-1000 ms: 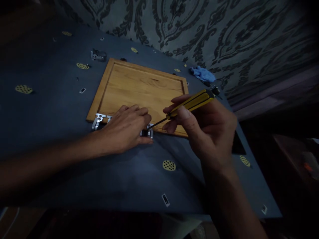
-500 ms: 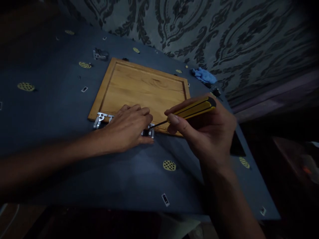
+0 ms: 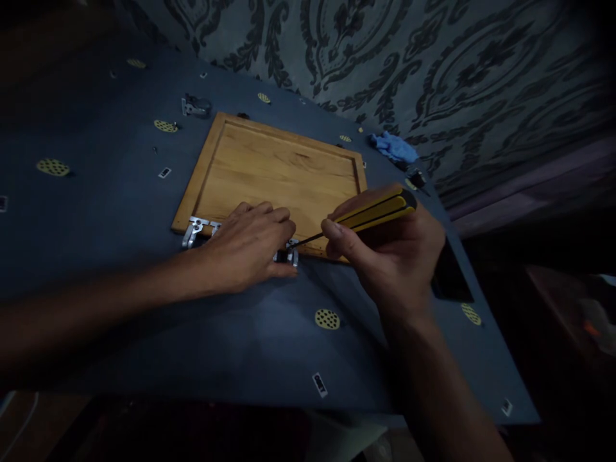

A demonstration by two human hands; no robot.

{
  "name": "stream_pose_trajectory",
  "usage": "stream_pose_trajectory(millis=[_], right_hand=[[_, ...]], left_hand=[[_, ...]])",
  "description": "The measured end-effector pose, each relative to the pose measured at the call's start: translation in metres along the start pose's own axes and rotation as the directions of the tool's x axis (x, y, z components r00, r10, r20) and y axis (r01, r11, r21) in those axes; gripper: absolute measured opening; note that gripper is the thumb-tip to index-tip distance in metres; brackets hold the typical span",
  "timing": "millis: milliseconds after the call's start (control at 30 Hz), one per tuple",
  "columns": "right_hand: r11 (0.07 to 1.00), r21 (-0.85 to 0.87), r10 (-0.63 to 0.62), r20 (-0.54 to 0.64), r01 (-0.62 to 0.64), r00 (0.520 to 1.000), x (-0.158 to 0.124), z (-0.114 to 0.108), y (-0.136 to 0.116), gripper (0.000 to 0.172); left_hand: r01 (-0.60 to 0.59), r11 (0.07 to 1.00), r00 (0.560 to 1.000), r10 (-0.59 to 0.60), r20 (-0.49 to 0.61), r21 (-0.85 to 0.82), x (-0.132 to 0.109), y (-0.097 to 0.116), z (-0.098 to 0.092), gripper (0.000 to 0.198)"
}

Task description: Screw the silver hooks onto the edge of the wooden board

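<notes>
A framed wooden panel (image 3: 279,170) lies flat on the blue table covering. My left hand (image 3: 250,247) is closed over its near edge, thumb below and curled fingers above, steadying a metal hinge (image 3: 291,255); part of that hinge is hidden under the hand. My right hand (image 3: 389,250) grips a screwdriver with a yellow and black handle (image 3: 378,212). Its thin shaft slants down to the left, and the tip meets the hinge beside my left fingers. Another metal hinge (image 3: 193,231) sits at the panel's near left corner.
A loose metal hinge (image 3: 196,106) lies beyond the panel's far left corner. At the far right is a crumpled blue cloth (image 3: 394,147) near a small dark object (image 3: 416,178). A dark flat phone-like object (image 3: 453,276) rests by the right table edge. Patterned wallpaper (image 3: 351,45) rises behind.
My right hand has turned slightly around the screwdriver and shifted a little left, uncovering more of the dark flat object. The tip stays at the hinge. My left hand holds its place.
</notes>
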State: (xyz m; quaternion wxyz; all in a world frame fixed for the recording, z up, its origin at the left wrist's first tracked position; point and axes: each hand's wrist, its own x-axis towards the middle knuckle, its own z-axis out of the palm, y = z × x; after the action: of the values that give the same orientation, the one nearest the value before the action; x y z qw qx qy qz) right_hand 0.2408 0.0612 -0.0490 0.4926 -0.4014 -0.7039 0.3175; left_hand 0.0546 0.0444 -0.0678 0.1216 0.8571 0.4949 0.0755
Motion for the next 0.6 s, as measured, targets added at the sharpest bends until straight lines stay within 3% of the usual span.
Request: stream_pose_trajectory(millis=[333, 600], right_hand=[[0.967, 0.227, 0.054, 0.262, -0.116, 0.963, 0.004, -0.013, 0.008, 0.030], [0.971, 0.213, 0.093, 0.086, -0.110, 0.992, 0.006, -0.004, 0.012, 0.028]], left_hand=[[-0.005, 1.000, 1.000, 0.005, -0.003, -0.003, 0.000, -0.001, -0.002, 0.041], [0.006, 1.000, 1.000, -0.005, 0.031, -0.015, -0.001, 0.001, -0.007, 0.041]])
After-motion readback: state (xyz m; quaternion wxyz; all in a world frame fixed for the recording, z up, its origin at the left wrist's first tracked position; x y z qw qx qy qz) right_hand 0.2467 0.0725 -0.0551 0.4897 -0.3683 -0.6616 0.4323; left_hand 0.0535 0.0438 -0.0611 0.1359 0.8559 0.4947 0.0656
